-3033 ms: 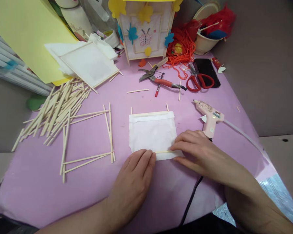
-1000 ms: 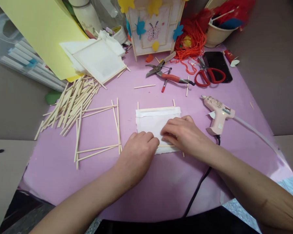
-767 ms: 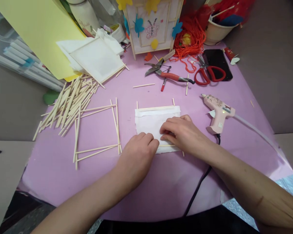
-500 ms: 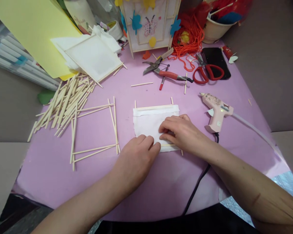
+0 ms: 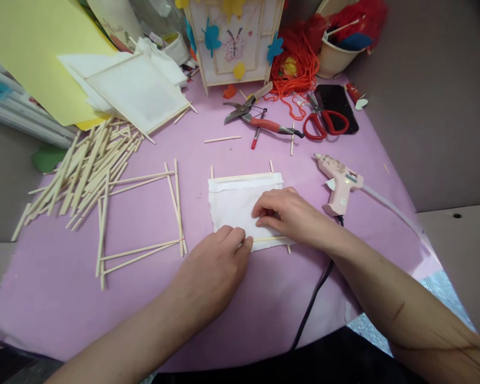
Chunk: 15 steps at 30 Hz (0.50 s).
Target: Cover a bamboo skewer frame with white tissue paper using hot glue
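Head view: left hand [image 5: 213, 269] bunched at stick [image 5: 269, 239] on cloth [image 5: 231, 205], prob steadying it; right hand [image 5: 294, 216] curled, couldn't tell if either pinched; glue gun [image 5: 340, 182] sat handy.

The left forearm [image 5: 136, 330], bare, enters from eight o'clock and points toward two. Its wrist [image 5: 188, 290] runs nearly straight into the left grip [image 5: 216, 264], back upward, knuckles bent and fingers [image 5: 231, 234] angled down, their tips partly hidden. The right forearm [image 5: 384, 288], also bare, enters from four o'clock and points toward ten. The right grip [image 5: 284, 213], at two o'clock from the left, curls loosely, thumb [image 5: 269, 221] below the bent fingers with a small gap between.
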Each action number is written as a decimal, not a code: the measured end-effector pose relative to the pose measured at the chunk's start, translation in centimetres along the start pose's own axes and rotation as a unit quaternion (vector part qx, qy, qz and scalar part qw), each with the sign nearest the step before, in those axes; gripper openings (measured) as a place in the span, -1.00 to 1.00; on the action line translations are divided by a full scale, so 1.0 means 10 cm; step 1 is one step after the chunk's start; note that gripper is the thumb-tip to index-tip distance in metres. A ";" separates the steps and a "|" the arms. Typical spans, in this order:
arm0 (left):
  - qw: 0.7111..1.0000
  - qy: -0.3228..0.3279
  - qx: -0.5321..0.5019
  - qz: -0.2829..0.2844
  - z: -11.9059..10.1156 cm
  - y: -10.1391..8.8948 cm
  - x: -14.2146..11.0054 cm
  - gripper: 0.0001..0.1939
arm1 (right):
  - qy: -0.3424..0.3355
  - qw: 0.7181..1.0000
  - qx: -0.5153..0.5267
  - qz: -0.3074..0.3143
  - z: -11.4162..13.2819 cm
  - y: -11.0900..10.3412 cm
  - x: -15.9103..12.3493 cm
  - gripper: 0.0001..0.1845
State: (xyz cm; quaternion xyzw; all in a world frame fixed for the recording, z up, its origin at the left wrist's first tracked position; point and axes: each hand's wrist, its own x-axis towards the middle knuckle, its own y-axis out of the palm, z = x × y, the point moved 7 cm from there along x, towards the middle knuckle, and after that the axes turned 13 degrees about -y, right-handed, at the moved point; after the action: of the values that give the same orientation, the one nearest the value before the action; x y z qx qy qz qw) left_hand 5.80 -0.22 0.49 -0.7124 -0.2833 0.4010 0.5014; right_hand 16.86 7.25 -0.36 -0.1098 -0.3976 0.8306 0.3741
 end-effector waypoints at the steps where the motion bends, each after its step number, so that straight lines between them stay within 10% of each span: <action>1: 1.000 0.001 0.000 -0.002 -0.01 0.00 0.00 -0.75 | -0.001 1.000 0.001 -0.001 0.00 0.00 0.00 -0.92; 12: 0.974 -0.033 -0.156 -0.164 0.22 -0.32 -0.05 -0.75 | -0.013 0.999 0.025 -0.019 0.06 -0.05 -0.05 -0.92; 15: 0.983 -0.036 -0.132 -0.121 0.21 -0.27 0.06 -0.76 | -0.011 0.998 0.047 -0.029 0.07 -0.08 -0.06 -0.91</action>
State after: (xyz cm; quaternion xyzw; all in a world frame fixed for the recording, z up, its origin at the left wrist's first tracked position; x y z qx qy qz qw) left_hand 4.33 2.24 2.52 -0.7178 -0.4357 0.3220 0.4373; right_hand 17.39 6.69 0.63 -0.0716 -0.3654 0.8383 0.3983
